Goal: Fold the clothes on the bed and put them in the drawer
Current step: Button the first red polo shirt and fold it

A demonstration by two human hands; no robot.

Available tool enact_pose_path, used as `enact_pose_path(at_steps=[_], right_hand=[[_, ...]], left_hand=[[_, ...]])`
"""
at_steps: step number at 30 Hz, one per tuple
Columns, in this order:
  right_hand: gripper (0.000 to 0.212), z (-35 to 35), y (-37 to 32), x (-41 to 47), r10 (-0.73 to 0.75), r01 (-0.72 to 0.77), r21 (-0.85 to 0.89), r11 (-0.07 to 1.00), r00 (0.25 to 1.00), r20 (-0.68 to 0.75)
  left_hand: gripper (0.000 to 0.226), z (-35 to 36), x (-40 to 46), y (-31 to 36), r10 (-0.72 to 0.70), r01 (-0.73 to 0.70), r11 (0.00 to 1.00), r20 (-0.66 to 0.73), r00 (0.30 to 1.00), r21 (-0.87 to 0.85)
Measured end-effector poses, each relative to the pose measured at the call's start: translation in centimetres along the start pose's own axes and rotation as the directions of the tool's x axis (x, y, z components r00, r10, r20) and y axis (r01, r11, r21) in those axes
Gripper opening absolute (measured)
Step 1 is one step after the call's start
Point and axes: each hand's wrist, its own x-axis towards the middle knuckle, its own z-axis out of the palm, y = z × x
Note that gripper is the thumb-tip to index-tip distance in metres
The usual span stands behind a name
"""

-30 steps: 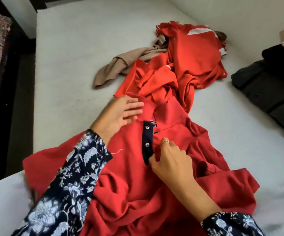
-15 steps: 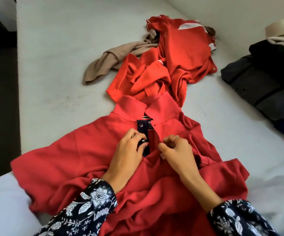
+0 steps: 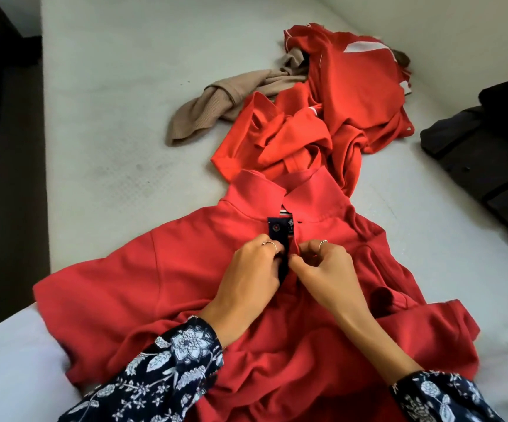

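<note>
Both hands pinch the navy button placket (image 3: 279,239) of a red polo shirt (image 3: 167,269) that lies face up on the white bed (image 3: 118,86): the left hand (image 3: 248,278) curls its thumb and fingertips onto the placket's left edge, and the right hand (image 3: 323,269) nips the red edge of the opening just beside it, so the two sets of fingertips almost meet. A thin ring sits on a finger of each hand. One small button shows on the placket above the hands, below the flattened collar (image 3: 286,190). The shirt's left shoulder and sleeve are spread fairly smooth, while its right side and lower body are rumpled into folds around the forearms, which wear dark floral sleeves (image 3: 167,370). Beyond the collar, touching it, lies a heap of crumpled red clothes (image 3: 338,95), some with white trim, and a beige knitted garment (image 3: 216,111) trails from under that heap to the left. Dark folded clothing (image 3: 484,147) rests at the right edge of the bed, apart from the red heap.
</note>
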Motion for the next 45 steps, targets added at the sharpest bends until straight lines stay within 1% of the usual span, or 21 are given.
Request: enact_pose_path(at_steps=[3,5,9,12,14,16,19,22,24,26,28,30,33,34,37,39,40,42,45], right_hand=[[0.006,0.1,0.0,-0.4,-0.069,0.069,0.004,0.998,0.997,-0.021],[0.005,0.1,0.0,-0.7,-0.098,0.100,0.045,0.994,0.995,-0.033],[0.006,0.2,0.2,-1.3,-0.094,0.102,0.129,0.986,0.993,-0.065],[0.010,0.5,0.4,-1.4,-0.106,0.116,0.163,0.980,0.992,-0.071],[0.008,0.6,0.7,-1.4,-0.098,0.111,0.198,0.974,0.993,-0.071],[0.017,0.5,1.0,-1.4,-0.058,0.072,0.273,0.959,0.997,-0.057],[0.022,0.3,1.0,-0.7,0.009,-0.021,0.356,0.934,0.999,0.035],[0.024,0.0,0.9,-0.2,0.013,-0.047,0.332,0.942,0.995,0.104],[0.021,0.0,0.8,-0.2,-0.002,-0.037,0.311,0.950,0.992,0.125],[0.021,0.2,0.8,-0.4,-0.016,-0.017,0.281,0.959,0.993,0.113],[0.023,0.4,0.8,-0.6,-0.035,0.014,0.246,0.969,0.996,0.081],[0.021,0.7,0.7,-0.9,-0.068,0.056,0.207,0.977,0.997,0.049],[0.015,1.1,0.8,-1.3,-0.122,0.122,0.168,0.978,0.992,-0.005],[0.016,1.2,0.8,-1.5,-0.140,0.141,0.157,0.977,0.990,-0.019],[0.015,1.3,0.7,-1.7,-0.161,0.165,0.182,0.969,0.986,-0.037],[0.011,1.3,0.6,-1.8,-0.130,0.132,0.243,0.961,0.991,-0.027],[0.009,1.3,0.6,-1.7,-0.102,0.101,0.283,0.954,0.995,-0.014],[0.009,1.3,0.6,-1.5,-0.043,0.030,0.371,0.928,0.999,0.028],[0.008,1.0,0.5,-1.2,0.023,-0.066,0.494,0.867,0.995,0.094]], left_hand=[[0.014,-1.0,0.7,0.1,-0.108,0.098,0.981,-0.049,0.993,-0.169],[0.015,-1.4,0.7,0.6,-0.146,0.126,0.964,-0.069,0.987,-0.236],[0.028,-1.5,0.4,0.4,-0.293,0.265,0.872,-0.005,0.956,-0.412],[0.034,-1.0,0.4,0.2,-0.350,0.312,0.816,0.015,0.937,-0.486],[0.035,-0.5,0.2,0.2,-0.371,0.323,0.799,0.008,0.929,-0.507],[0.035,-0.2,-0.1,0.4,-0.377,0.310,0.786,-0.017,0.926,-0.534],[0.034,0.1,-0.5,0.5,-0.388,0.290,0.764,-0.053,0.920,-0.576],[0.037,0.1,-0.7,0.6,-0.388,0.269,0.751,-0.072,0.919,-0.603],[0.037,0.2,-0.7,0.7,-0.375,0.255,0.754,-0.079,0.924,-0.605],[0.033,0.3,-0.8,0.7,-0.369,0.243,0.760,-0.092,0.925,-0.602],[0.022,0.4,-1.0,0.9,-0.382,0.249,0.746,-0.090,0.920,-0.618],[0.015,0.6,-1.1,1.2,-0.407,0.266,0.701,-0.064,0.911,-0.661],[0.022,0.8,-0.9,1.2,-0.447,0.303,0.665,-0.039,0.894,-0.683],[0.023,0.9,-0.7,1.1,-0.472,0.321,0.636,-0.025,0.881,-0.702],[0.022,0.8,-0.4,0.9,-0.537,0.360,0.482,0.055,0.842,-0.799],[0.024,0.7,-0.3,0.8,-0.552,0.369,0.380,0.113,0.826,-0.848],[0.026,0.6,-0.3,0.9,-0.552,0.370,0.348,0.131,0.823,-0.861],[0.030,0.5,-0.2,0.9,-0.546,0.368,0.316,0.149,0.824,-0.875],[0.034,0.5,-0.1,0.9,-0.519,0.363,0.311,0.162,0.839,-0.879]])
